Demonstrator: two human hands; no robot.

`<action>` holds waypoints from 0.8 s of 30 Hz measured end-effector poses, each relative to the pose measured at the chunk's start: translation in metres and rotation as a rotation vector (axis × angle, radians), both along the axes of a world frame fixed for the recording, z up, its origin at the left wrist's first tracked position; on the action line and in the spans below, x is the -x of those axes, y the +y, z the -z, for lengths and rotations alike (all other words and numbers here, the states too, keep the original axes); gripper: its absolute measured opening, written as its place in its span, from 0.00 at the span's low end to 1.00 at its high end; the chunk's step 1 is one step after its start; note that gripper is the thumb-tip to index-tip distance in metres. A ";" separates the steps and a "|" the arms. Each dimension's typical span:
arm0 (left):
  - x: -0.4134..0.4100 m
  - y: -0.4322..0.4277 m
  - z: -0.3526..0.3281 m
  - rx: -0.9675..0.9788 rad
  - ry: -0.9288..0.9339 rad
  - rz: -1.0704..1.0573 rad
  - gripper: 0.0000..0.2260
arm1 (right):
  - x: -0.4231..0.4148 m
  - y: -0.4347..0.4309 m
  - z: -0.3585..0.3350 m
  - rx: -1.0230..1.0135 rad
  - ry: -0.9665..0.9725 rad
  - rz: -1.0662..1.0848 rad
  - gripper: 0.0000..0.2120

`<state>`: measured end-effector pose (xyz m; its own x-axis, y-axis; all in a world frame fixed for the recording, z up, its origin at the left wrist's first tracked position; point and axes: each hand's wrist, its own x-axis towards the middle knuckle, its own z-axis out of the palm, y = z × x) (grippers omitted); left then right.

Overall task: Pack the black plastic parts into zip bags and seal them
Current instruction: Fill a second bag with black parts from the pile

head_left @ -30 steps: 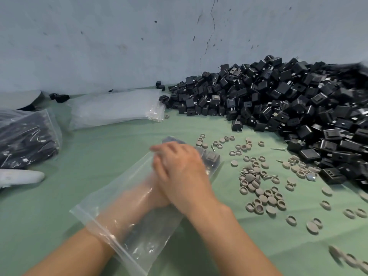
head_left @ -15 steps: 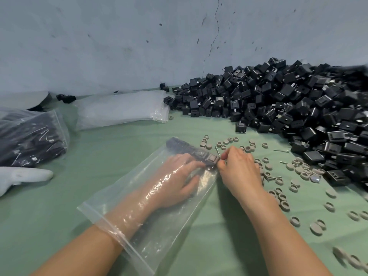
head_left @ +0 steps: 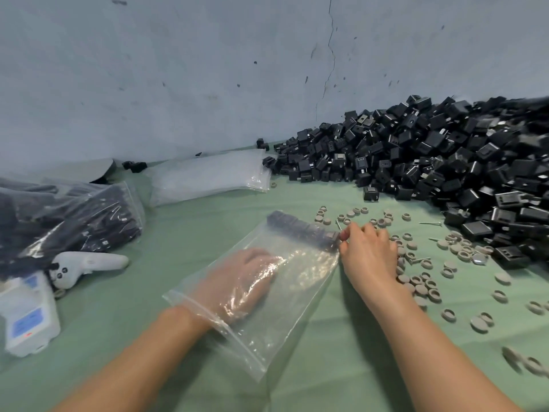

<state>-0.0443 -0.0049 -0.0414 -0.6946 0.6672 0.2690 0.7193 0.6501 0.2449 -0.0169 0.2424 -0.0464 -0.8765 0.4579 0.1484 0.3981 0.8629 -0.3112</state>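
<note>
A clear zip bag (head_left: 285, 295) lies flat on the green table (head_left: 148, 292), its mouth toward me. A row of black plastic parts (head_left: 303, 228) sits along its far closed end. My left hand (head_left: 237, 281) is inside the bag up to the wrist, fingers fairly flat, some way short of the row. My right hand (head_left: 368, 257) is outside, pinching the bag's far right corner beside the row. A big heap of loose black parts (head_left: 430, 162) fills the right back of the table.
Filled bags of black parts (head_left: 68, 221) lie at the left, a pack of empty bags (head_left: 208, 176) behind. A white controller (head_left: 86, 264) and a white device (head_left: 26, 316) sit near left. Several grey rings (head_left: 421, 281) and a few pins are scattered at the right.
My left hand has drawn back inside the bag, away from the row of parts. My right hand moved off the bag's top to its far right corner and stayed there.
</note>
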 end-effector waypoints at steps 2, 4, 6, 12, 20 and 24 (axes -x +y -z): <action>-0.002 -0.025 -0.003 0.068 -0.054 -0.032 0.19 | -0.003 -0.003 0.001 -0.040 -0.005 -0.010 0.14; -0.009 -0.047 -0.005 0.049 -0.123 -0.033 0.20 | -0.007 -0.005 0.001 -0.046 -0.010 -0.023 0.15; -0.025 -0.066 -0.010 -0.013 -0.077 -0.039 0.11 | -0.010 -0.007 0.000 -0.049 -0.013 -0.036 0.16; -0.063 -0.085 -0.033 -0.289 0.231 -0.155 0.10 | -0.029 -0.012 0.007 -0.120 0.017 -0.059 0.19; -0.055 -0.028 -0.067 -0.724 0.211 -0.284 0.12 | -0.045 0.006 -0.001 -0.050 -0.120 0.096 0.26; -0.034 0.021 -0.107 -0.940 0.121 -0.184 0.12 | -0.042 0.022 0.010 0.002 -0.142 0.112 0.28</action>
